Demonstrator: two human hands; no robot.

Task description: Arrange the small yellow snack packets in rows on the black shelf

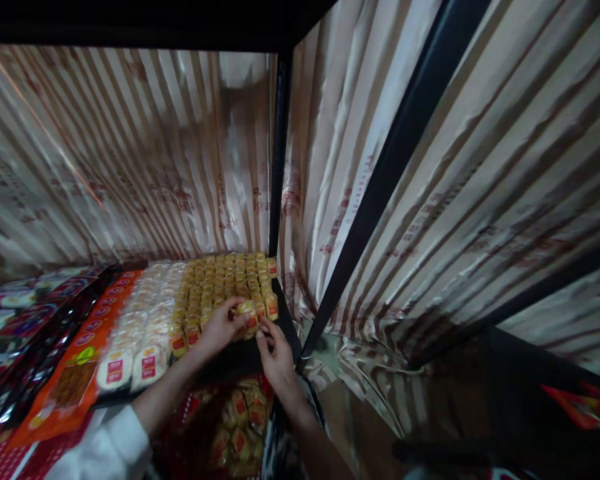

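Rows of small yellow packets (pixel 213 280) stand on a black shelf (pixel 230 363). At the front right of these rows, my left hand (pixel 223 327) pinches a yellow packet with a red label (pixel 249 312). My right hand (pixel 276 350) is just right of that packet, its thumb and fingers bent close together near the packet's edge; what lies between them, if anything, is too small to make out. Below the shelf, a red container (pixel 189 408) holds several more yellow packets (pixel 240 437).
Left of the yellow rows are white round packs (pixel 149 365), orange bags (pixel 75 373) and dark shiny packages (pixel 27 333). Black posts (pixel 375 193) rise before striped curtains (pixel 145 153). A red packet (pixel 583 403) lies at the far right.
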